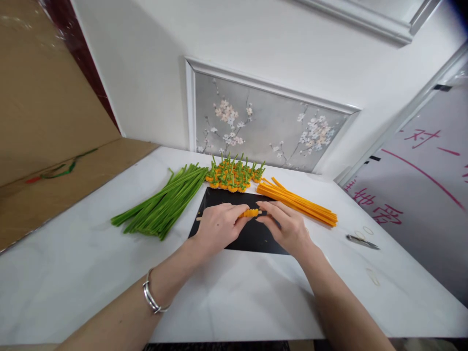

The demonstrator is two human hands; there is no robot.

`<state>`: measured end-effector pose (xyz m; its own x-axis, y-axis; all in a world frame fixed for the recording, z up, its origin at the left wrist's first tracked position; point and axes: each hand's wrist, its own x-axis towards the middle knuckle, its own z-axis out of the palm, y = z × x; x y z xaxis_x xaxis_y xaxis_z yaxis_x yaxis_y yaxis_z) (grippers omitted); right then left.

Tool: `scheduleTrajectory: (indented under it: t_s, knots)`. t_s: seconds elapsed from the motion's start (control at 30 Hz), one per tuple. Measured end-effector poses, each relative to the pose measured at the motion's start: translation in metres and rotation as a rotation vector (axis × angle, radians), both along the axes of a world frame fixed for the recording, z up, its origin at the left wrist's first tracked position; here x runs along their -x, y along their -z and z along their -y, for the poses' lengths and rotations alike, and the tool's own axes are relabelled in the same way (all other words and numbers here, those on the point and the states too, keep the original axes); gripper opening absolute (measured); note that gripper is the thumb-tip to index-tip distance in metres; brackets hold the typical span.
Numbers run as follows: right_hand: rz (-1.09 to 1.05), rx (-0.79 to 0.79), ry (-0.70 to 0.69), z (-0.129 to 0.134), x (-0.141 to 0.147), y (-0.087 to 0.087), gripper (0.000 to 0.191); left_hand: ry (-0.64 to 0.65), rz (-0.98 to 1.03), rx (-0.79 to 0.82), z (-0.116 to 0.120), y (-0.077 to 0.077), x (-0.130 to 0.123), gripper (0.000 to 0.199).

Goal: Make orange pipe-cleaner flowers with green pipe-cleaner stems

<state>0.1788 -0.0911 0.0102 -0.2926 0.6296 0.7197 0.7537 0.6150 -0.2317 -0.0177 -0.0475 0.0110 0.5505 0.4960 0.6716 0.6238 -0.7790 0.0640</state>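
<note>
My left hand (219, 222) is closed, thumb and fingers pinching a thin wooden stick (198, 219) with an orange pipe cleaner (250, 213) coiled round it. The stick's pale end pokes out on either side of that hand. Facing it, my right hand (287, 225) has thumb and forefinger apart around the stick's right tip, and I see a gap there. Under both hands lies a black mat (252, 239). Behind it stand several small orange pumpkin shapes (234, 175) with green stems.
Green pipe cleaners (161, 204) lie bundled at the left, orange pipe cleaners (298, 202) at the right. Small snips (362, 242) and clear rubber bands (373, 277) rest on the white table (226, 302). Cardboard (54, 97) borders the left; a whiteboard (420, 195) borders the right.
</note>
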Motion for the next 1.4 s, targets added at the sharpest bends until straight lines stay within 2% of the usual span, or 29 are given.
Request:
scheduleTrajectory:
  t_s: [0.1,0.23,0.37,0.5,0.77,0.9,1.0,1.03,1.1,1.23,1.4]
  knots:
    - [-0.001,0.018,-0.014,0.000,0.005,0.001,0.025,-0.002,-0.021,-0.005,0.002,-0.001,-0.001,0.017]
    - [-0.097,0.176,-0.037,0.000,0.008,-0.001,0.022,0.065,-0.005,0.033,0.003,-0.003,-0.002,0.016]
    - [-0.173,0.254,-0.036,0.001,0.006,-0.005,0.017,0.116,0.012,0.148,-0.002,-0.006,0.001,0.032]
    - [-0.192,0.268,-0.029,0.000,0.002,-0.005,0.015,0.129,-0.034,0.269,-0.005,-0.007,0.005,0.016]
    - [-0.221,0.471,-0.099,0.002,0.000,-0.006,0.016,0.149,-0.051,0.157,-0.007,0.003,0.004,0.014]
    - [-0.142,0.411,-0.119,0.003,0.005,-0.006,0.013,0.180,-0.090,0.273,-0.001,-0.001,0.001,0.019]
    - [-0.152,0.334,-0.117,0.003,0.004,-0.005,0.012,0.214,-0.029,0.441,-0.001,-0.008,0.003,0.045]
    - [-0.174,0.327,-0.107,0.003,0.003,-0.004,0.012,0.228,-0.007,0.469,-0.002,-0.010,0.004,0.048]
    - [-0.210,0.324,-0.078,0.002,-0.001,-0.004,0.012,0.247,0.018,0.457,-0.005,-0.014,0.007,0.043]
    - [-0.230,0.302,-0.025,0.002,-0.008,-0.007,0.013,0.208,0.021,0.408,-0.007,-0.017,0.011,0.019]
    - [-0.230,0.349,-0.034,0.004,-0.007,-0.008,0.015,0.161,0.047,0.329,-0.005,-0.015,0.009,0.012]
